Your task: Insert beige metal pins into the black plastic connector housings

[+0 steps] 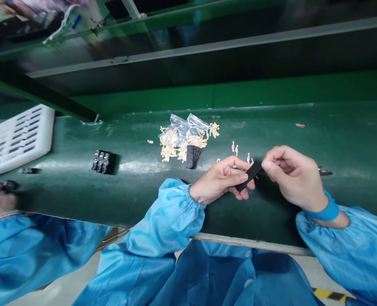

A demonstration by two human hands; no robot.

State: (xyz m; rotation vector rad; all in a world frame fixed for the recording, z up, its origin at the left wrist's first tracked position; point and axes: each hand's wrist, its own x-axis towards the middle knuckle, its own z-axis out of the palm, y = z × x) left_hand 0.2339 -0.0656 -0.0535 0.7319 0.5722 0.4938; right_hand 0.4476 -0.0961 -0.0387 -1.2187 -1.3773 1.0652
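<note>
My left hand is closed round a flat, narrow black plastic piece, held tilted between thumb and fingers above the bench. At that piece's upper right end, my right hand is in a pinch; whatever lies between its fingertips is too small or hidden to make out. A blue band circles the right wrist. Just beyond the left hand stands a fanned stack of similar black pieces. Behind it, small pale metal strips are heaped around clear plastic bags. A few loose strips lie past the held piece.
A black block-like group of parts sits on the green bench at left. Farther left are a white slotted tray and a co-worker's hand at a small black part. A green shelf post slants down behind.
</note>
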